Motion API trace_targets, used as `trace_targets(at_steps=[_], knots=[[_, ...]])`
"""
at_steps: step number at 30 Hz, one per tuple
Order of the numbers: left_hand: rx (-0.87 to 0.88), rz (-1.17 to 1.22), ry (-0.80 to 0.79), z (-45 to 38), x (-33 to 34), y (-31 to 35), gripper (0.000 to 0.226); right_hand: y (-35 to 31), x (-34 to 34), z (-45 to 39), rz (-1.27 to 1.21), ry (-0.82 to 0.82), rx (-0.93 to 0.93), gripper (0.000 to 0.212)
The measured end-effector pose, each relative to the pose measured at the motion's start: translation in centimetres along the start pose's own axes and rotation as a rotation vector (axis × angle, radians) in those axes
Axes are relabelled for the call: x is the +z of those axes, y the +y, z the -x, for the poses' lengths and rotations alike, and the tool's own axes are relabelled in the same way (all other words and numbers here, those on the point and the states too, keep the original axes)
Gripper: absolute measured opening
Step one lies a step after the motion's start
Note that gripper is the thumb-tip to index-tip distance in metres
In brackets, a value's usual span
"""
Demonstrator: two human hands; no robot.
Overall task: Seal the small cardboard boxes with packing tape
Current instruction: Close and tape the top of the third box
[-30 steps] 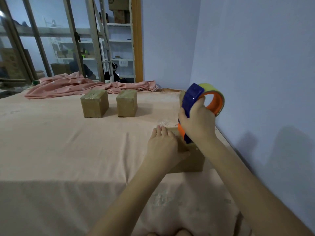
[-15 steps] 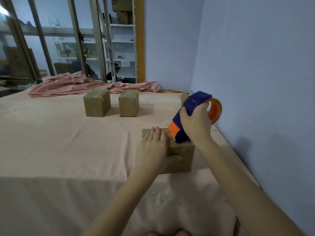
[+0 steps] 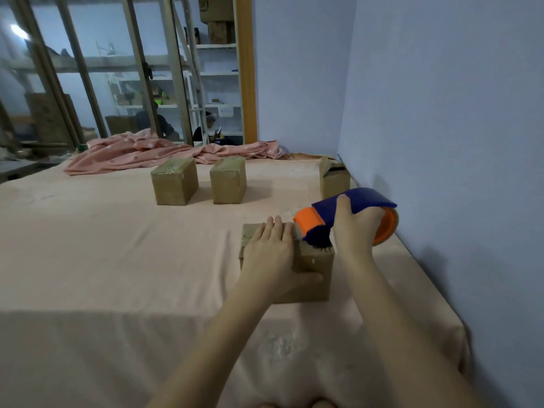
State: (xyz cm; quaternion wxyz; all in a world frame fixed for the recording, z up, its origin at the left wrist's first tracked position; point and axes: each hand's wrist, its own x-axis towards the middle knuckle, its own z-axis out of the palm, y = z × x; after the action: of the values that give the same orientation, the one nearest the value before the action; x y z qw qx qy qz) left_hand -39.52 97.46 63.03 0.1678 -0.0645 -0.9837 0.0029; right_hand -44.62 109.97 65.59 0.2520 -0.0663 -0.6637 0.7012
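The left hand [image 3: 272, 254] is covering most of the near box's [image 3: 315, 272] top. The right hand [image 3: 354, 228] and dispenser [image 3: 341, 214] are hiding the tape roll [image 3: 388, 228] and where tape meets cardboard. Both forearms are running off the bottom edge.

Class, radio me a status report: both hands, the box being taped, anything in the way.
Left hand flat on box. Right hand grips tape dispenser, its front end on the box top. Nothing blocking.
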Motion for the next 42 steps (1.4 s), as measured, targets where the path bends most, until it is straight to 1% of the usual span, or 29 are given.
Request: trace_targets(at_steps=[2, 4, 9, 12, 14, 16, 18, 21, 23, 25, 27, 29, 33, 36, 39, 41, 42], knots=[[-0.001, -0.004, -0.011, 0.0, 0.1, 0.0, 0.111, 0.1, -0.5, -0.4, -0.106, -0.006, 0.062, 0.022], [-0.002, -0.010, -0.024, 0.1, 0.1, 0.1, 0.110, 0.2, -0.7, -0.4, -0.125, -0.008, 0.046, 0.016], [-0.009, 0.002, -0.043, 0.3, -0.2, 0.3, 0.108, -0.8, -0.2, -0.2, -0.125, 0.001, -0.042, 0.023], [-0.016, -0.002, -0.026, 0.6, -0.2, 0.3, 0.108, -0.9, -0.2, -0.3, -0.152, 0.009, 0.005, 0.030], [-0.018, 0.001, -0.017, 0.6, -0.2, 0.1, 0.108, -1.2, -1.0, -0.9, -0.192, 0.055, 0.033, 0.036], [-0.016, 0.016, -0.017, 0.6, -0.2, 0.1, 0.109, -1.6, -2.1, -2.0, -0.174, 0.073, 0.017, 0.036], [-0.020, 0.021, -0.018, 0.6, -0.1, 0.2, 0.111, -1.8, -2.8, -2.8, -0.149, 0.047, -0.003, 0.033], [-0.020, 0.018, -0.007, 0.5, 0.0, 0.3, 0.112, -1.3, -3.1, -3.3, -0.156, 0.066, 0.002, 0.041], [-0.019, 0.026, -0.015, 0.5, -0.1, 0.4, 0.112, -0.4, -3.0, -3.0, -0.091, 0.064, -0.035, 0.041], [-0.017, 0.028, -0.024, 0.6, -0.2, 0.5, 0.112, 0.8, -3.1, -2.2, -0.021, 0.069, -0.094, 0.036], [-0.017, 0.027, -0.034, 0.6, -0.1, 0.4, 0.111, 1.5, -3.2, -1.6, -0.004, 0.068, -0.116, 0.041], [-0.020, 0.016, -0.031, 0.6, 0.0, 0.2, 0.110, 1.1, -3.1, -1.6, 0.075, 0.033, -0.164, 0.039], [-0.009, 0.016, -0.043, 0.4, -0.3, 0.2, 0.109, -1.0, -2.0, -1.6, 0.319, -0.076, -0.427, 0.028], [-0.015, 0.040, -0.098, 0.3, -0.8, 0.3, 0.110, -1.9, -0.6, -1.0, 0.545, -0.121, -0.591, 0.029], [-0.028, -0.011, -0.173, -0.6, -1.8, 1.0, 0.106, -2.1, 0.1, -1.1, 0.673, -0.130, -0.621, 0.038], [0.019, -0.058, -0.159, -1.5, -2.4, 2.1, 0.101, -2.1, 0.0, -1.3, 0.669, -0.129, -0.589, 0.040], [0.028, -0.029, -0.151, -1.9, -2.4, 2.6, 0.104, -2.1, -0.1, -1.4, 0.658, -0.125, -0.569, 0.040]])
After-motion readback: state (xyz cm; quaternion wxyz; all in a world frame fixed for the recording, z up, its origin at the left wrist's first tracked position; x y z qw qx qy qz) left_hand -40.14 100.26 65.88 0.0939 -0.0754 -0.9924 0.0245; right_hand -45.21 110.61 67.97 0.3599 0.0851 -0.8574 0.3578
